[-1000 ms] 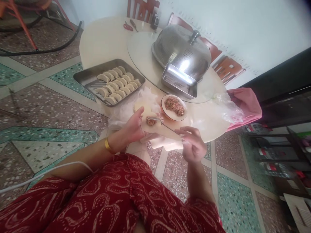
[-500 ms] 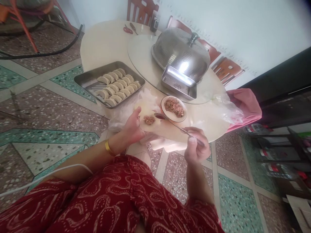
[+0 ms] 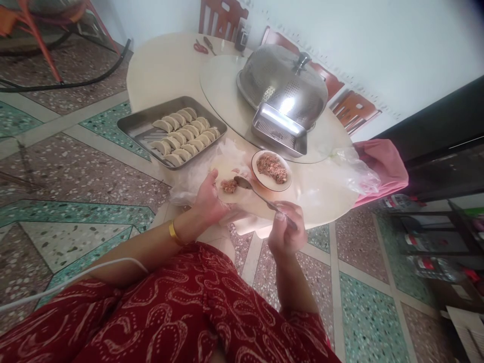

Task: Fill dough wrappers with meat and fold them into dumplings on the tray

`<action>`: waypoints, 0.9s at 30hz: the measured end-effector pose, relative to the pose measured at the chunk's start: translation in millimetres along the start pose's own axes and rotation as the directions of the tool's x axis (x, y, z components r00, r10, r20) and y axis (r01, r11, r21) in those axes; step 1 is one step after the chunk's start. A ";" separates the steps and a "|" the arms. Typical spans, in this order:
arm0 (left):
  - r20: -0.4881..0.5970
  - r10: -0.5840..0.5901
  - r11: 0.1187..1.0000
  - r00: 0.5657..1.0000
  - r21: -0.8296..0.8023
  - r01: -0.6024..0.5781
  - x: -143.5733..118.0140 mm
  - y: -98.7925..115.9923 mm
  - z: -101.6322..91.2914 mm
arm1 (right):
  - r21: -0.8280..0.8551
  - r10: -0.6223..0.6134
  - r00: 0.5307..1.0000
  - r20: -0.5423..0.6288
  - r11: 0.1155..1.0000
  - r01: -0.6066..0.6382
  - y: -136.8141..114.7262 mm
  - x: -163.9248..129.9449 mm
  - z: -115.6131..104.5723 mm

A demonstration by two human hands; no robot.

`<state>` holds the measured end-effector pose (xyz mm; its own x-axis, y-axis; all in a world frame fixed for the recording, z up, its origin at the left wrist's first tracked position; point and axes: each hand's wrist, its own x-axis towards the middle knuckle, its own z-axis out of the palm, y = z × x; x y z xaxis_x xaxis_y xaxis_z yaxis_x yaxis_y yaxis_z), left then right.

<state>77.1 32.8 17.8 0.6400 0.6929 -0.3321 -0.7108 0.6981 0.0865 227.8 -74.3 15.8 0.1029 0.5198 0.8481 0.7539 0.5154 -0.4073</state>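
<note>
- Since half a second ago the spoon (image 3: 252, 190) has drawn back from the plate of filling (image 3: 271, 170); its bowl now hovers just beside the lump of filling (image 3: 229, 186) on the wrapper (image 3: 230, 187).
- The right hand (image 3: 286, 233) has shifted nearer the body, fingers pinching the spoon's handle.
- The left hand (image 3: 207, 200) cups the wrapper from below, thumb up along its edge; filling is already laid on it.
- The left fingers are hidden beneath the wrapper; whether the spoon's bowl carries anything cannot be told.
- A tray of folded dumplings (image 3: 172, 132) sits well apart on the table (image 3: 166, 65).
</note>
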 end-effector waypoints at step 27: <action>-0.059 -0.128 0.979 0.990 0.152 0.136 -7.3 4.8 7.2 | 0.083 -0.226 0.900 0.373 0.974 0.211 13.4 26.2 -32.7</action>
<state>71.1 32.4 27.4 0.7076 0.5858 -0.3951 -0.5645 0.8050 0.1826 261.9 -76.0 43.7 -0.3203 0.6051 0.7289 0.7022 0.6681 -0.2461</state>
